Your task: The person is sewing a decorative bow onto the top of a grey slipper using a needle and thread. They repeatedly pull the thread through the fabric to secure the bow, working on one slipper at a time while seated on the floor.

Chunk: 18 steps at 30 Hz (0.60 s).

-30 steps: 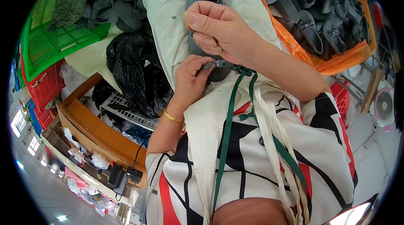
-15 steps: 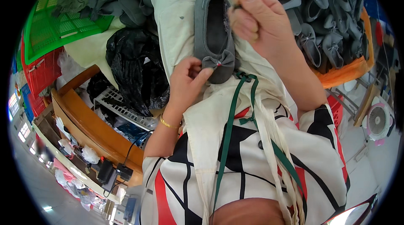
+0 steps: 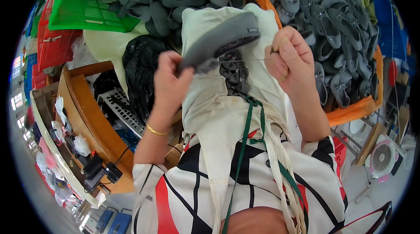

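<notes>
My left hand (image 3: pixel 168 80) is closed on the toe end of a grey shoe (image 3: pixel 218 37), which is tilted onto its side above my lap with its heel toward the upper right. A thin thread (image 3: pixel 251 60) stretches taut from the shoe's bow end to my right hand (image 3: pixel 291 56). The right fingers are pinched together on it; whether a needle is between them I cannot make out. A dark ring or band sits on one right finger. Below the shoe, several grey bows (image 3: pixel 236 76) lie on the cream apron (image 3: pixel 210 122) over my lap.
Grey shoes (image 3: pixel 183 0) are heaped beyond my lap, next to a green basket (image 3: pixel 94 17). An orange-lined container (image 3: pixel 345 116) of grey bowed shoes stands at the right. At the left are a black plastic bag (image 3: pixel 138 65) and a wooden drawer unit (image 3: pixel 89 116). A fan (image 3: pixel 382 157) is at far right.
The shoe has been lifted and turned from upright onto its side, uncovering the bows beneath. My right hand has moved right and down, away from the shoe, drawing the thread out.
</notes>
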Motion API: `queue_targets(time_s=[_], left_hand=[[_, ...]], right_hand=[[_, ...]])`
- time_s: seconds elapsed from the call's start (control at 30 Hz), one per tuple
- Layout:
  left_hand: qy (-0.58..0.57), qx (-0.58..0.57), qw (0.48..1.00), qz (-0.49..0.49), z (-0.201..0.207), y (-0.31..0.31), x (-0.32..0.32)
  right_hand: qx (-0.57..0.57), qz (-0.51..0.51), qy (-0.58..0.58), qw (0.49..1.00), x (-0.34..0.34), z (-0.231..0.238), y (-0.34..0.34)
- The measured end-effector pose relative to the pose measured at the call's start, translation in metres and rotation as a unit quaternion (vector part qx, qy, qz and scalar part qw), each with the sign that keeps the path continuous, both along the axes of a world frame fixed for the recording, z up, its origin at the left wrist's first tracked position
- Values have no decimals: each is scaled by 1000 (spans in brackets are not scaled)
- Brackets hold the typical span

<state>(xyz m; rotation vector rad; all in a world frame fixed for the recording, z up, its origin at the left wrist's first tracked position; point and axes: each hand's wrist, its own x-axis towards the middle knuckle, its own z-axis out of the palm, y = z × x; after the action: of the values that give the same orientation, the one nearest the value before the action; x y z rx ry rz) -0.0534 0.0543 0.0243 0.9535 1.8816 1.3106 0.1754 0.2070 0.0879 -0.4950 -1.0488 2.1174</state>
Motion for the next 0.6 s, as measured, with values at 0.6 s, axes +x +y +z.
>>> queue_targets(time_s=[0.6], left_hand=[[298,-16,945,-134,0,54,-45]], right_hand=[[80,66,-270,957,-14,-84,19]])
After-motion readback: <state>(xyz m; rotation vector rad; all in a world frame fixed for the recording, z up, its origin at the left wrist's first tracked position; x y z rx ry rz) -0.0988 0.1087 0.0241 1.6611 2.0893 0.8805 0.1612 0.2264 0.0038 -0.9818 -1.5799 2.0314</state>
